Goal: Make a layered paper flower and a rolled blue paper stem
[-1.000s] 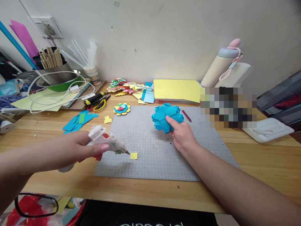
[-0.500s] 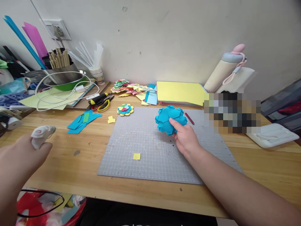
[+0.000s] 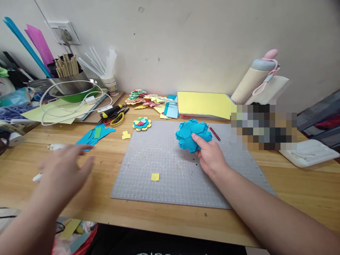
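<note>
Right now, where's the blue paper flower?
In the head view, the blue paper flower is slightly right of centre, held in the right hand over the grey mat.

Wall: off-white, with dark scuffs
Wall socket: white, plug inserted
Tabletop: pale grained wood
Light: soft, dimmer rightward

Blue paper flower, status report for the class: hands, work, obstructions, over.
Right-hand grip closed on blue paper flower, over cutting mat. Left-hand grip open, blurred, partly hiding the glue gun. Yellow paper square flat on the mat.
</note>
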Demonstrator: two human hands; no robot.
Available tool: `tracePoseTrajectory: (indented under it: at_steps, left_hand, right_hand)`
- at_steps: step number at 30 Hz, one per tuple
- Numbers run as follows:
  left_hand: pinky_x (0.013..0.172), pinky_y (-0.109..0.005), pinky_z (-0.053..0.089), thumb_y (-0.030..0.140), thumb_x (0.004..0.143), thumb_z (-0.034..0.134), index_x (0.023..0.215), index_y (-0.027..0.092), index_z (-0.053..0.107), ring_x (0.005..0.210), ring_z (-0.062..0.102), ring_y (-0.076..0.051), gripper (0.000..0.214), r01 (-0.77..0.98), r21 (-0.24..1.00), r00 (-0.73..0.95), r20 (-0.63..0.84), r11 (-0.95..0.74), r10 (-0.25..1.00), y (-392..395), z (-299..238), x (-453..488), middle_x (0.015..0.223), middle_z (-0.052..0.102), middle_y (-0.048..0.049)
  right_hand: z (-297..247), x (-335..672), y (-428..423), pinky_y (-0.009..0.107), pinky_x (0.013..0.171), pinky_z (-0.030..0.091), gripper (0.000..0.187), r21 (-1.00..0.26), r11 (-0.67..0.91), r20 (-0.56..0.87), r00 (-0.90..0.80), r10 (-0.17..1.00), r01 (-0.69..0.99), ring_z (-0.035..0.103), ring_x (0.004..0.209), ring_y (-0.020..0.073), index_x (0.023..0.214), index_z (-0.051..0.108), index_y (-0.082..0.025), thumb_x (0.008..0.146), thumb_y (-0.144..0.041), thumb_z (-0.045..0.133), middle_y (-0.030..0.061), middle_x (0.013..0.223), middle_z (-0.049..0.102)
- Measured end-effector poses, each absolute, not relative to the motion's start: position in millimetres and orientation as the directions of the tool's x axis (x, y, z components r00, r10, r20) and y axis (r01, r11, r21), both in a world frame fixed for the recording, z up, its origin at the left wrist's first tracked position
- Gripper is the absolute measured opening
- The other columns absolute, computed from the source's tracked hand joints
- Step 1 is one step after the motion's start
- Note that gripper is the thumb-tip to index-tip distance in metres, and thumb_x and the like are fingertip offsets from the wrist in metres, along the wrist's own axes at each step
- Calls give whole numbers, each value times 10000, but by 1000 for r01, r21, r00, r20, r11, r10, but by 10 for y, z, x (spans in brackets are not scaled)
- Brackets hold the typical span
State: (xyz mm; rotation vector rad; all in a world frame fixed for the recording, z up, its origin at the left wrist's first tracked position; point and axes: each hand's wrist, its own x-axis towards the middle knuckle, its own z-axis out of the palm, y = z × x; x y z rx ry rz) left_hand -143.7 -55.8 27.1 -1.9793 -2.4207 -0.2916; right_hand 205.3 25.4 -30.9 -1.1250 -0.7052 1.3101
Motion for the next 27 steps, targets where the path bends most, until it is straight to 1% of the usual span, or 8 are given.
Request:
tracePoseTrajectory:
  at_steps: [2,4,7,11,14,16,22,27]
  left_hand:
    - [887,-412,423,433,899,428,961,222,621,980,551,-256,293,911,396,142,-38,-116,989,-520,273,-984,1023,604,-68]
    - [905,-381,424,358,921,433,951,238,640,985,557,-216,241,818,512,380,-138,-262,915,-445,242,-658,1016,618,-43]
    - [916,-382,399,239,939,418,960,236,656,983,539,-196,238,740,521,562,-132,-426,816,-277,207,-391,996,615,-34]
    - [899,-375,370,220,948,443,913,266,705,992,500,-204,268,636,483,740,-160,-601,654,-14,208,-236,978,598,-26]
    - [891,-366,362,206,934,457,832,282,736,993,488,-209,307,585,480,801,-215,-654,558,135,197,-189,964,608,-27]
    - [884,-365,362,193,924,458,793,283,741,981,491,-209,324,580,481,807,-232,-657,542,183,185,-197,961,619,-27]
    - [889,-353,379,138,898,427,798,246,715,967,509,-203,323,656,476,746,-291,-586,599,125,203,-361,918,604,-30]
    - [890,-329,414,171,827,551,833,234,707,979,537,-194,169,704,486,700,-352,-519,621,74,240,-476,955,575,-26]
  right_hand:
    - [-312,2056,258,333,610,534,366,-922,-112,-193,189,963,-371,714,777,254,894,729,-233,596,-420,829,37,881,777]
    - [-311,2058,259,337,615,536,379,-922,-112,-194,191,962,-370,714,788,258,898,729,-230,587,-420,832,42,890,777]
    - [-301,2054,257,329,609,533,380,-920,-117,-200,189,961,-375,713,799,257,894,731,-231,579,-415,838,39,899,777]
    - [-285,2049,253,325,602,531,367,-917,-117,-198,182,963,-380,710,798,257,870,733,-223,576,-415,840,44,901,775]
    - [-287,2053,251,331,609,533,357,-917,-113,-192,177,965,-382,707,777,252,869,734,-224,585,-415,834,44,898,776]
    - [-298,2058,252,326,607,531,342,-918,-111,-188,172,967,-380,703,760,241,872,736,-229,599,-414,826,37,892,776]
    - [-333,2060,265,340,660,547,302,-922,-98,-166,153,974,-375,709,806,246,893,743,-241,646,-403,804,29,904,776]
    - [-329,2054,268,333,652,546,312,-921,-102,-176,165,970,-377,709,843,255,877,746,-237,626,-405,820,33,922,775]
